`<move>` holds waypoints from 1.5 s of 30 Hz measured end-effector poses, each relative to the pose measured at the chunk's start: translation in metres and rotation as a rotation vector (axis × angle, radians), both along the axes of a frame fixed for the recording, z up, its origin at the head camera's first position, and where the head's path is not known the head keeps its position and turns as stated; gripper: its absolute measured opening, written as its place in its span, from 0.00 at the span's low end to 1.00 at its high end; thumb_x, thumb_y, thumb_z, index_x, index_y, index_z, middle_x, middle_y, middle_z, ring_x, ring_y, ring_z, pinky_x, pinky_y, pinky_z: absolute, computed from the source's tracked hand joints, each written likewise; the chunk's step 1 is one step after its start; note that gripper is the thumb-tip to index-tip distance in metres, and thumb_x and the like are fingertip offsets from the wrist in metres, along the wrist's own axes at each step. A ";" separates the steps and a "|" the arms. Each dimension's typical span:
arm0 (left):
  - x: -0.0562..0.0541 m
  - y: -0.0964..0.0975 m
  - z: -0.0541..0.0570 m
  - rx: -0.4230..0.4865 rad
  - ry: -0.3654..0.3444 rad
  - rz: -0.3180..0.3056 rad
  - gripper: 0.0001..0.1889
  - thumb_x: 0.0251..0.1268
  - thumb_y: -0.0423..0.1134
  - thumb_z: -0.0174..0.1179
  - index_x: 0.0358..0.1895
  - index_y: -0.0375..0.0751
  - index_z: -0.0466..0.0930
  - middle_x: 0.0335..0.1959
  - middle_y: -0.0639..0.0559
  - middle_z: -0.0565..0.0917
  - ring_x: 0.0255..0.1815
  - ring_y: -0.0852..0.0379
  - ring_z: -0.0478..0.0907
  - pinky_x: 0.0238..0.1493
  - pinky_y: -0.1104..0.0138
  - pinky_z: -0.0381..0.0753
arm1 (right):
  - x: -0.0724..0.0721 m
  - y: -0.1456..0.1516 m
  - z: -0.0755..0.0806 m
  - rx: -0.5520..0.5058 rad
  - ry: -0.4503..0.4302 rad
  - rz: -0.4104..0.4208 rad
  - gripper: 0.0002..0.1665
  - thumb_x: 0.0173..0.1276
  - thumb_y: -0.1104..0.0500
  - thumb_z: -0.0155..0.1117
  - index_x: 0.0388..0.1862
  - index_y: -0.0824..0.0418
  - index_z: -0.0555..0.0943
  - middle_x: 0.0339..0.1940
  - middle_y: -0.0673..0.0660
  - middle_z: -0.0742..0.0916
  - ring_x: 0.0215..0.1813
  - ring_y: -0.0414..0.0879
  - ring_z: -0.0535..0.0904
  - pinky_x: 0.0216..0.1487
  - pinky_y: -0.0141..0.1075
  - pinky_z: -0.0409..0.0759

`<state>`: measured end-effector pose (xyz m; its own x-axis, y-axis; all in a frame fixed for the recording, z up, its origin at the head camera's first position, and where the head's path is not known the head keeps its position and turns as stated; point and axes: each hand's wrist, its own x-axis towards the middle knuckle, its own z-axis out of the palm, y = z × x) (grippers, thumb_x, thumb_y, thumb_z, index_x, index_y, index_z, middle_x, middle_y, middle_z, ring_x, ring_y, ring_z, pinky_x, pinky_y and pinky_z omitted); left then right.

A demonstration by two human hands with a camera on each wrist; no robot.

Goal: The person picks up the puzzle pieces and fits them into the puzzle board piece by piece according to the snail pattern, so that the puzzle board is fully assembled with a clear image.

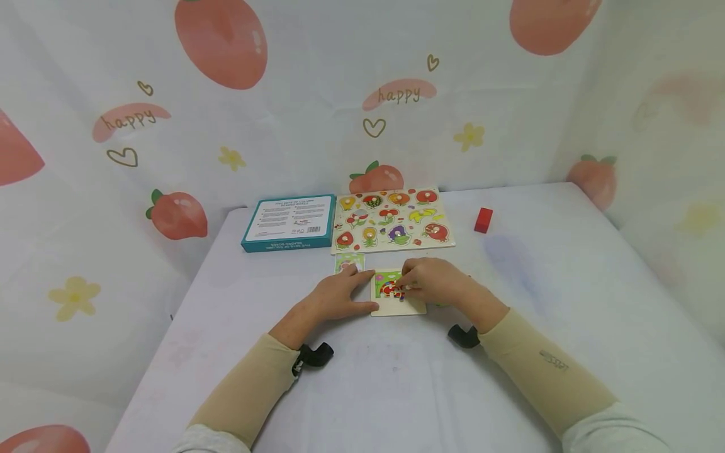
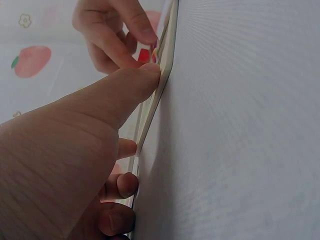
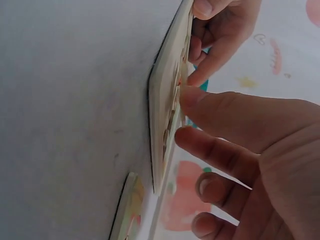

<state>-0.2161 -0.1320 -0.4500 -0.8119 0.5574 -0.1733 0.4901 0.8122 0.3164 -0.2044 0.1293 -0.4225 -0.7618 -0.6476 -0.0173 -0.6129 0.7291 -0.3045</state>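
Observation:
A small wooden jigsaw board (image 1: 398, 307) with a green and red picture in its recess lies on the white table in front of me. My left hand (image 1: 338, 294) steadies its left side, with the thumb near the lower corner and the index finger near the upper one, both fairly straight. From the right, my right hand (image 1: 437, 280) reaches over the picture. Between its thumb and index finger it pinches a small, thin jigsaw piece (image 2: 154, 52), mostly hidden by the fingertips. In the right wrist view, the other right fingers hang loosely bent beside the board.
Behind the hands lie a teal box (image 1: 291, 223) and a fruit knob puzzle (image 1: 405, 221). A red block (image 1: 483, 220) stands at the back right. One small picture board (image 1: 349, 259) sits beyond my left fingers; another (image 3: 127, 207) lies by my right hand.

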 end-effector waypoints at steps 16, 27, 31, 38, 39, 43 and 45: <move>-0.001 0.000 -0.003 -0.009 0.006 0.005 0.44 0.62 0.70 0.63 0.79 0.58 0.65 0.56 0.51 0.72 0.47 0.54 0.71 0.48 0.61 0.75 | 0.000 -0.004 -0.005 0.060 -0.052 -0.006 0.18 0.69 0.53 0.73 0.57 0.50 0.89 0.45 0.50 0.79 0.42 0.44 0.75 0.45 0.34 0.77; -0.002 0.000 -0.001 0.002 -0.002 0.005 0.44 0.62 0.71 0.63 0.79 0.58 0.65 0.55 0.52 0.72 0.45 0.53 0.71 0.47 0.61 0.74 | 0.004 -0.005 0.000 0.091 -0.103 -0.053 0.22 0.71 0.50 0.72 0.62 0.52 0.86 0.50 0.54 0.79 0.44 0.45 0.76 0.48 0.38 0.78; -0.001 0.000 -0.001 -0.003 0.000 0.006 0.44 0.62 0.71 0.63 0.79 0.58 0.65 0.56 0.52 0.72 0.46 0.54 0.71 0.48 0.61 0.75 | 0.003 -0.002 0.002 0.084 -0.101 -0.055 0.23 0.71 0.50 0.71 0.63 0.50 0.86 0.51 0.55 0.79 0.45 0.46 0.76 0.50 0.39 0.79; -0.001 0.001 -0.001 -0.007 0.011 -0.009 0.45 0.62 0.70 0.63 0.79 0.56 0.65 0.56 0.51 0.72 0.45 0.53 0.71 0.47 0.61 0.75 | 0.002 0.010 0.008 0.001 -0.163 -0.118 0.26 0.71 0.47 0.70 0.66 0.50 0.83 0.53 0.54 0.79 0.49 0.47 0.76 0.53 0.43 0.79; -0.001 0.001 -0.001 -0.008 0.018 -0.013 0.45 0.63 0.70 0.63 0.79 0.55 0.65 0.56 0.51 0.72 0.45 0.54 0.71 0.47 0.61 0.75 | 0.001 0.013 0.010 -0.009 -0.169 -0.132 0.27 0.71 0.46 0.70 0.67 0.50 0.83 0.54 0.54 0.79 0.50 0.48 0.77 0.54 0.45 0.79; -0.001 0.001 0.000 -0.008 0.036 -0.020 0.45 0.62 0.69 0.64 0.79 0.54 0.65 0.56 0.50 0.72 0.45 0.53 0.72 0.46 0.61 0.75 | -0.003 0.022 0.015 -0.035 -0.181 -0.160 0.27 0.72 0.47 0.69 0.67 0.52 0.82 0.59 0.56 0.80 0.57 0.52 0.77 0.61 0.52 0.77; 0.000 0.000 0.000 -0.010 0.036 -0.018 0.45 0.62 0.69 0.64 0.79 0.54 0.65 0.56 0.50 0.72 0.44 0.53 0.72 0.46 0.62 0.75 | -0.005 0.026 0.017 -0.046 -0.196 -0.173 0.27 0.72 0.48 0.68 0.68 0.52 0.81 0.61 0.56 0.80 0.60 0.53 0.77 0.62 0.54 0.75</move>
